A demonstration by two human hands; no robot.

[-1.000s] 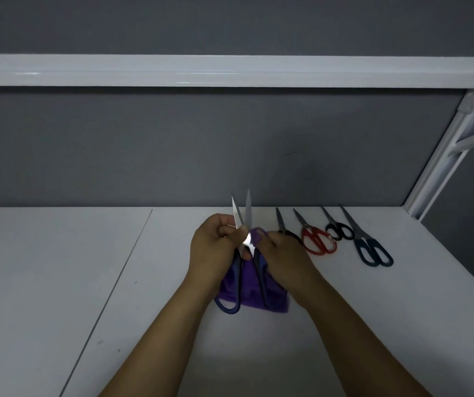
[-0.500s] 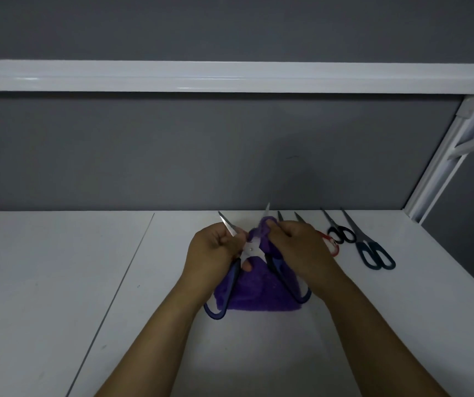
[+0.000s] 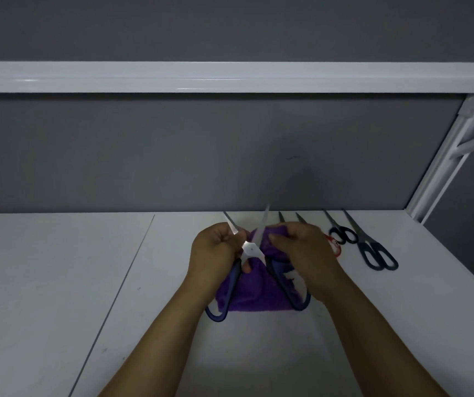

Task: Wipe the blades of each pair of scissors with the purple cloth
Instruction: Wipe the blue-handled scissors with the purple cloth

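The person stands at a white bench (image 3: 58,282) with both forearms reaching in. They hold the blue scissors (image 3: 250,249) up just above the bench, spread wide. One blade points up and to the left, the other almost straight up, and the two handle loops splay out low on either side.

The left hand (image 3: 215,253) has its fingers curled round the scissors beside the pivot, on the side of the left-pointing blade. The right hand (image 3: 304,250) has its fingers bent in, pinching a bunch of the cloth (image 3: 254,290) against the upright blade. The rest of the purple cloth hangs down between the handles, with its lower edge at the bench. I cannot tell whether that edge touches the bench.

Further back on the right, the other pairs lie in a row on the bench. Two blade tips (image 3: 281,217) poke out above the right hand. A bit of the red scissors (image 3: 335,249) shows behind its knuckles. Next come the black scissors (image 3: 341,233), then the teal scissors (image 3: 376,253) at the outer end. All point away towards the grey wall (image 3: 173,153).

A white rail (image 3: 230,77) runs across the wall overhead, and it meets a white post (image 3: 445,167) on the right.
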